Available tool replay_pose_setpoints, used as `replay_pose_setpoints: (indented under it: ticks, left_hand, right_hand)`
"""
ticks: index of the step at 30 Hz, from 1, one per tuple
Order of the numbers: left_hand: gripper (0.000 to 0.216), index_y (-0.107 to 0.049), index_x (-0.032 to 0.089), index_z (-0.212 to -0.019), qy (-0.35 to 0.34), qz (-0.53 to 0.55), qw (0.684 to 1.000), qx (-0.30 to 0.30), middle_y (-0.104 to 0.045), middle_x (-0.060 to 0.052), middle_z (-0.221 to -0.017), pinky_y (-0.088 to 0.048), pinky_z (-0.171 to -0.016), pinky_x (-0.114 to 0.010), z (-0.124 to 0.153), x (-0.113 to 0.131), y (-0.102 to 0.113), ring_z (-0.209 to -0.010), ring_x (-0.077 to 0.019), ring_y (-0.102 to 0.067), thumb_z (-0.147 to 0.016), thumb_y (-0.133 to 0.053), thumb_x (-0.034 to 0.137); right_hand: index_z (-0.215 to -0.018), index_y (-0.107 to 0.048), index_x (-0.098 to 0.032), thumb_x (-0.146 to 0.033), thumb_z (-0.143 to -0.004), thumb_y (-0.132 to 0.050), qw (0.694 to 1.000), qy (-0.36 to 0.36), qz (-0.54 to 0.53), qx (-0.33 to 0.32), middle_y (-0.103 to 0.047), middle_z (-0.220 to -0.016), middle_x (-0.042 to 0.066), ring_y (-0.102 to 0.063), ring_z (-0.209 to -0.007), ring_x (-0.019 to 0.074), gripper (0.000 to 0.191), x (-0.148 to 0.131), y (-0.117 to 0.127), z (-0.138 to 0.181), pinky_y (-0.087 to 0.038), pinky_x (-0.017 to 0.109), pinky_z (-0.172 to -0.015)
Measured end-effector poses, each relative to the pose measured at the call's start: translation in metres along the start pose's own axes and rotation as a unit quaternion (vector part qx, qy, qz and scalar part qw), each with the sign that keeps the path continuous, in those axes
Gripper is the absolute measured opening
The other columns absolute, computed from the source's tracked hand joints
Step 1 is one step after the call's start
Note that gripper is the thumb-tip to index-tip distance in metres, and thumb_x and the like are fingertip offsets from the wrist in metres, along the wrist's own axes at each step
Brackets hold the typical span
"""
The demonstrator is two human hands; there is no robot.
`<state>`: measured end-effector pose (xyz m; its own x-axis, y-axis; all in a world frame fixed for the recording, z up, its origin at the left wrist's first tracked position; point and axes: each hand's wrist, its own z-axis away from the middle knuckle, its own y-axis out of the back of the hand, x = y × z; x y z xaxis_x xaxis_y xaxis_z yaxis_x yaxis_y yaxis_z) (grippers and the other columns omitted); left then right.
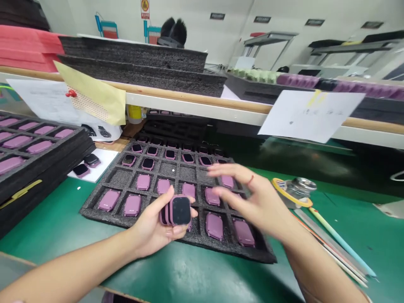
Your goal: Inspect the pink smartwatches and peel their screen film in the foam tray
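Note:
My left hand (158,229) is closed around a small stack of purple watch bodies (177,211), the front one showing its dark screen. It hovers over the near edge of a black foam tray (94,208) whose cells hold several purple watch bodies, some face down, some screen up at the back. My right hand (249,200) floats above the tray's right side with fingers stretched out and slightly blurred, holding nothing that I can see. A thin red band sits on one finger.
A second foam tray (44,155) with purple watch bodies is stacked at the left. Two loose watch bodies (86,165) lie on white paper. A roll of tape (292,191), a glass jar and long pens (341,244) lie at the right. A shelf with foam sheets runs across the back.

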<state>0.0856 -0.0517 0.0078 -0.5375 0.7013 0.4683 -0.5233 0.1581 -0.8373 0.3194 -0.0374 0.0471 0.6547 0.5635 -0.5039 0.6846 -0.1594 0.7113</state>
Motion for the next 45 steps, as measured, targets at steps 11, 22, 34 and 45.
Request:
replay_pose_setpoints:
  ticks: [11,22,34,45]
  left_hand:
    - [0.041,-0.07,0.01,-0.082,0.013,0.011,0.999,-0.046,-0.062,-0.002,-0.067,-0.028,-0.041,-0.013,-0.004,-0.002,0.005,-0.044,-0.0033,-0.047,-0.081,-0.077,0.051]
    - [0.045,-0.074,0.01,-0.089,0.033,-0.002,0.998,-0.048,-0.073,-0.008,-0.077,-0.027,-0.041,-0.015,-0.003,-0.001,0.006,-0.041,-0.0036,-0.048,-0.077,-0.08,0.053]
    - [0.048,-0.075,0.011,-0.084,0.021,-0.018,0.999,-0.028,-0.075,-0.007,-0.075,-0.036,-0.044,-0.018,-0.004,-0.003,0.01,-0.037,-0.0038,-0.047,-0.075,-0.078,0.058]
    - [0.048,-0.075,0.011,-0.087,0.031,-0.007,0.998,-0.06,-0.073,-0.008,-0.077,-0.024,-0.042,-0.018,-0.004,-0.001,0.004,-0.04,-0.0037,-0.047,-0.072,-0.082,0.056]
  right_hand:
    - [-0.086,-0.061,-0.022,-0.022,-0.088,-0.074,0.99,0.111,-0.087,-0.011,-0.073,-0.11,0.008,-0.073,-0.103,0.0206,0.013,-0.044,-0.047,0.013,-0.06,0.031,-0.088]
    - [-0.093,-0.066,-0.026,-0.02,-0.095,-0.065,0.954,0.001,-0.223,0.199,-0.075,-0.092,0.003,-0.075,-0.082,0.0165,0.007,-0.049,-0.04,0.015,-0.065,0.03,-0.076]
    - [-0.127,-0.062,-0.028,-0.029,-0.079,-0.084,0.989,0.072,-0.126,-0.008,-0.069,-0.125,0.008,-0.065,-0.12,0.0245,0.053,-0.035,-0.05,0.019,-0.058,0.041,-0.102]
    - [-0.12,-0.07,-0.038,-0.01,-0.085,-0.072,0.978,0.032,-0.125,0.164,-0.076,-0.11,-0.001,-0.074,-0.101,0.0215,0.045,-0.042,-0.021,0.026,-0.064,0.038,-0.09]
